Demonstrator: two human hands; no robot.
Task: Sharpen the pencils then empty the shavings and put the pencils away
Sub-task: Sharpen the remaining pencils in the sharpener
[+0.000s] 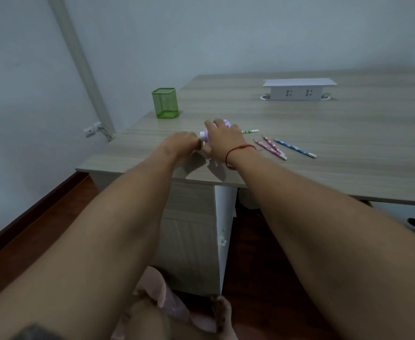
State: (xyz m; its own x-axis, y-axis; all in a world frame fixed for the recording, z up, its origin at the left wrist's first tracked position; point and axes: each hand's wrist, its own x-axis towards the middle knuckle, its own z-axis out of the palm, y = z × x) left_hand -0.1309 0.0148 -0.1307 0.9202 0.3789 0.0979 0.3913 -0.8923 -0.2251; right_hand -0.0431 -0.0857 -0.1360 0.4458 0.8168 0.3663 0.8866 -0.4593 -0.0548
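The right hand [222, 142] clamps over the purple sharpener [223, 123] near the desk [299, 173] front, likely steadying it; the left hand [184, 143] curls at its white end, grip hidden; a green pencil [250, 131] protrudes; three pencils [271, 143] wait alongside

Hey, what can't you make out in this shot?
Head view only.
Sharpener: mostly covered by the right hand; shavings unseen.
Left hand: curled fingers hide what it grips.
Green pencil: one end hidden behind the right hand.
Loose pencils: tips too small to judge sharpness.
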